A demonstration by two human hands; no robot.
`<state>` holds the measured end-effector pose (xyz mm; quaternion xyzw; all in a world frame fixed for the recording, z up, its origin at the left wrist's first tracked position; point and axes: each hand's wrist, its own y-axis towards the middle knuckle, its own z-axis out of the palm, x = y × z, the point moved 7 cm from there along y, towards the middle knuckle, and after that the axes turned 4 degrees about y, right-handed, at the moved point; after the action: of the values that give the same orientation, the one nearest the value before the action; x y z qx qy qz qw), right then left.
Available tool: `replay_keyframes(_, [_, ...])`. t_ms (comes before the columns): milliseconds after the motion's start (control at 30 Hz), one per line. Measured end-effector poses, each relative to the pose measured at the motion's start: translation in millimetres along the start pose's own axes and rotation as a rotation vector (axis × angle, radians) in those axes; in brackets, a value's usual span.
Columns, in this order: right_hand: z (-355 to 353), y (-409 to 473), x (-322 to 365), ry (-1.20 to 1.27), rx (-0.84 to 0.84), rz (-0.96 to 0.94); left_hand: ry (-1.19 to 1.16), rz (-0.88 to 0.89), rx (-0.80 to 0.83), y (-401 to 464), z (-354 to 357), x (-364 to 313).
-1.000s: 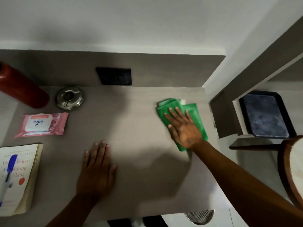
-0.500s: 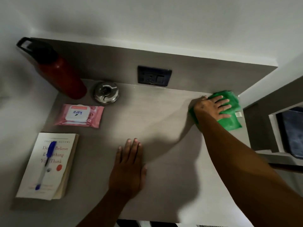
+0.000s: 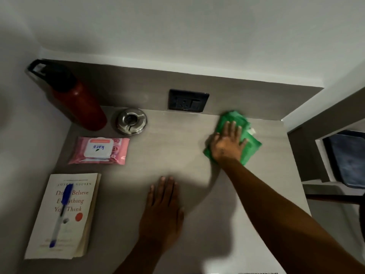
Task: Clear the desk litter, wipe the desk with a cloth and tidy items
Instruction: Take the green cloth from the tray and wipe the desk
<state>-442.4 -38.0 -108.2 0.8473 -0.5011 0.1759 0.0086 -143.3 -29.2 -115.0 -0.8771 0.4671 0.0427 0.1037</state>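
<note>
A folded green cloth (image 3: pixel 249 135) lies on the grey desk (image 3: pixel 187 155) near the back right corner. My right hand (image 3: pixel 227 144) presses flat on top of it, fingers spread toward the back wall. My left hand (image 3: pixel 162 210) rests palm down on the bare desk near the front middle, holding nothing. On the left side sit a red bottle with a black cap (image 3: pixel 77 99), a round metal ashtray (image 3: pixel 131 121), a pink pack of wet wipes (image 3: pixel 98 150) and a white book (image 3: pixel 63 215) with a blue pen (image 3: pixel 61 212) lying on its cover.
A black wall socket (image 3: pixel 188 100) sits in the grey back panel behind the desk. To the right, past the desk edge, a lower shelf holds a dark tray (image 3: pixel 347 159). White walls close in the desk at the left and back.
My right hand has slid the green cloth from the far back right corner a little leftward and toward me. My left hand has stayed flat on the desk. The view has shifted.
</note>
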Motion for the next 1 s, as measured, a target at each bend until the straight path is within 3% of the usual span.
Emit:
replay_keyframes(100, [-22.0, 16.2, -52.3, 0.018, -0.060, 0.195, -0.019, 0.006, 0.013, 1.6, 2.0, 2.3])
replay_keyframes(300, [-13.6, 28.4, -31.0, 0.015, -0.073, 0.286, -0.060, -0.020, -0.027, 1.2, 0.6, 1.0])
replay_keyframes(800, [49.4, -39.2, 144.5, 0.021, -0.010, 0.011, -0.025, 0.055, -0.006, -19.3, -2.1, 26.2])
replay_keyframes(1000, [59.9, -58.8, 163.0, -0.031, 0.040, -0.179, -0.007, 0.034, -0.029, -33.7, -4.7, 50.0])
